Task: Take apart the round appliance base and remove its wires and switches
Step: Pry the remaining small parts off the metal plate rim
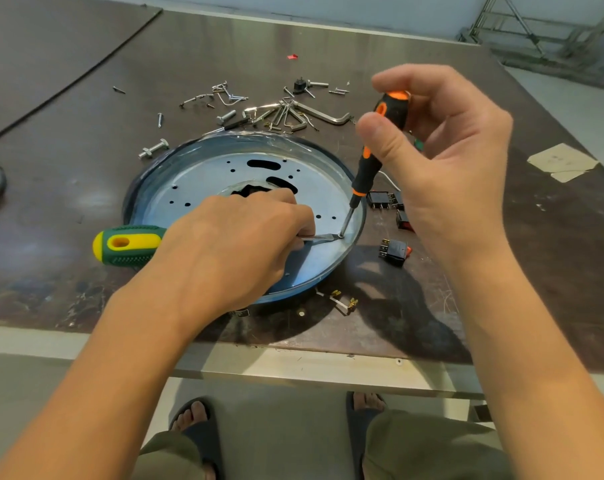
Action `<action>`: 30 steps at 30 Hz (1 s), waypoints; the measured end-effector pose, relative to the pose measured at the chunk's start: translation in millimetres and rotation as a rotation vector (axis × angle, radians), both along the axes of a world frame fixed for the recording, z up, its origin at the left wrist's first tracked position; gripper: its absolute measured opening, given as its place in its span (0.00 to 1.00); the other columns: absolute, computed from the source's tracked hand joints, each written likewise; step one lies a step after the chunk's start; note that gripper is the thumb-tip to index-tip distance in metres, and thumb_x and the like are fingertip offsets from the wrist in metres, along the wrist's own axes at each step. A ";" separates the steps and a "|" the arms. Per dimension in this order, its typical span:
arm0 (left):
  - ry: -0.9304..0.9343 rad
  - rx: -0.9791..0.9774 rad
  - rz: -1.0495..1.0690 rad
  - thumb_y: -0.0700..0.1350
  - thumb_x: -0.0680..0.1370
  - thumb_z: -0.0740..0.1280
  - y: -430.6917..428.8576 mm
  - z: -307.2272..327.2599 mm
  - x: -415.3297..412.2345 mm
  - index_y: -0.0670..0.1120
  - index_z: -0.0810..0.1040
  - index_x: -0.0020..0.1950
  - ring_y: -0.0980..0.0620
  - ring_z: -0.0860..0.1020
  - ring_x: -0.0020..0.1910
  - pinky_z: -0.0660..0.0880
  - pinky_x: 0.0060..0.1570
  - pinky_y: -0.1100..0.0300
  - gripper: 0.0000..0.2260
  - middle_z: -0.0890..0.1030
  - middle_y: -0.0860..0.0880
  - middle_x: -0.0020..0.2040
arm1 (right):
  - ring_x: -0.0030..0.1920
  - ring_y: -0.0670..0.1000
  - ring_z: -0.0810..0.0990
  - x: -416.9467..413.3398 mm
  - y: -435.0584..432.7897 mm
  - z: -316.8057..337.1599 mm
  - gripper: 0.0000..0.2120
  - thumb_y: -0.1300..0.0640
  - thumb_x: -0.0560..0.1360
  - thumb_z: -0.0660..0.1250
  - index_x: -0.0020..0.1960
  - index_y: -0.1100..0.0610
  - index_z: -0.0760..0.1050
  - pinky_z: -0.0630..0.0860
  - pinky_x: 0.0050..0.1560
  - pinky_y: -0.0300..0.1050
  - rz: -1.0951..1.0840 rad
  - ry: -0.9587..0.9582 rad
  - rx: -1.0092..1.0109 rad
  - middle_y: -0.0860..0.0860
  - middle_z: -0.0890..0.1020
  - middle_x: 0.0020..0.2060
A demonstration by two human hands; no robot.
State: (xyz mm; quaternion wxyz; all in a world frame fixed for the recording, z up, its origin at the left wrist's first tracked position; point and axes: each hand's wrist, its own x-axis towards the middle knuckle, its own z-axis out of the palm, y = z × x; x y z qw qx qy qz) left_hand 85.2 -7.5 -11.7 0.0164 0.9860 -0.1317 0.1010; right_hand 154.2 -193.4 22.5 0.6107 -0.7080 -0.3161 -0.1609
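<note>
Switches [395, 251] are found removed beside the round base [203, 174]. Work at its rim is judged outstanding. The left hand [238, 244] is clamped round the green screwdriver [129, 244], and the right hand [442, 143] round the orange screwdriver [369, 168].

Head view, wide-angle: the camera is riding on the person's head and is looking forward and down along both forearms. It is sitting close, so the left hand [238, 237], gripping the green screwdriver [130, 244], and the right hand [449, 161], pinching the orange screwdriver [369, 168], are filling mid-frame. Beyond the fingers the table [536, 237] is receding; nearer than the fingers, its front edge and a sandalled foot [194, 422] are showing.
</note>
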 end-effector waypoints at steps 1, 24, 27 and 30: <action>0.001 -0.001 -0.001 0.48 0.81 0.62 -0.1 0.1 0.0 0.60 0.74 0.57 0.46 0.79 0.43 0.77 0.36 0.50 0.09 0.76 0.57 0.55 | 0.48 0.47 0.82 1.1 -1.0 -0.1 0.12 0.66 0.78 0.71 0.61 0.62 0.78 0.82 0.52 0.45 0.009 0.006 0.007 0.53 0.82 0.46; -0.016 -0.012 0.012 0.50 0.82 0.60 -2.7 1.9 -2.9 0.60 0.75 0.57 0.47 0.79 0.43 0.75 0.33 0.53 0.07 0.76 0.57 0.55 | 0.54 0.55 0.84 9.9 -6.2 -1.6 0.15 0.69 0.79 0.65 0.65 0.63 0.75 0.81 0.60 0.53 0.047 0.047 0.061 0.59 0.83 0.53; -0.021 -0.015 0.017 0.49 0.81 0.61 -2.7 3.5 -3.2 0.60 0.75 0.57 0.47 0.78 0.43 0.72 0.31 0.55 0.08 0.76 0.57 0.55 | 0.52 0.53 0.83 7.8 -3.5 -0.7 0.11 0.65 0.81 0.65 0.63 0.63 0.76 0.80 0.58 0.51 0.044 0.098 0.105 0.58 0.83 0.50; -0.012 -0.013 0.017 0.49 0.81 0.61 -2.9 3.9 -3.1 0.60 0.76 0.57 0.47 0.79 0.43 0.70 0.31 0.56 0.08 0.77 0.57 0.56 | 0.46 0.46 0.79 8.8 -3.2 -1.3 0.09 0.61 0.78 0.73 0.56 0.62 0.78 0.79 0.52 0.47 -0.044 0.016 0.050 0.49 0.81 0.44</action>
